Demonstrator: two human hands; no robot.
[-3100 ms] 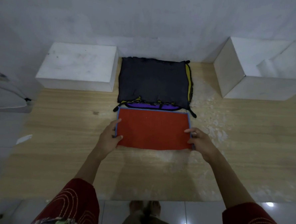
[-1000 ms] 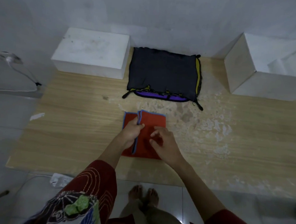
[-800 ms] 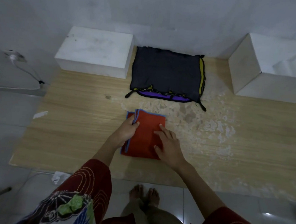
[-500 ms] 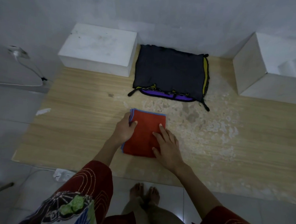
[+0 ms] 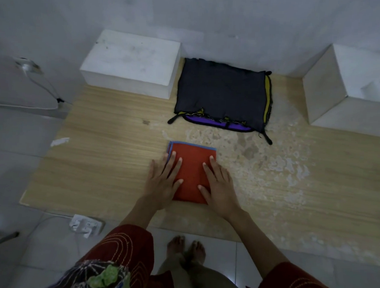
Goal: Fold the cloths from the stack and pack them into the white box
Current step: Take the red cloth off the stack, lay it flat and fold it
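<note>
On the desk (image 5: 117,152) we press the soft, limp folded red cloth (image 5: 192,166) under our flat, open left hand (image 5: 162,182) and right hand (image 5: 219,188); it looks best lifted by its edges.

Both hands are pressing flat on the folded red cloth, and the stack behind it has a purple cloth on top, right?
Not quite. In the head view the stack has a dark grey cloth on top; purple only peeks out beneath its near edge. The rest holds: left hand and right hand lie flat on the folded red cloth.

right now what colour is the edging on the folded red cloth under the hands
Blue edging on the folded red cloth, in the head view.
</note>
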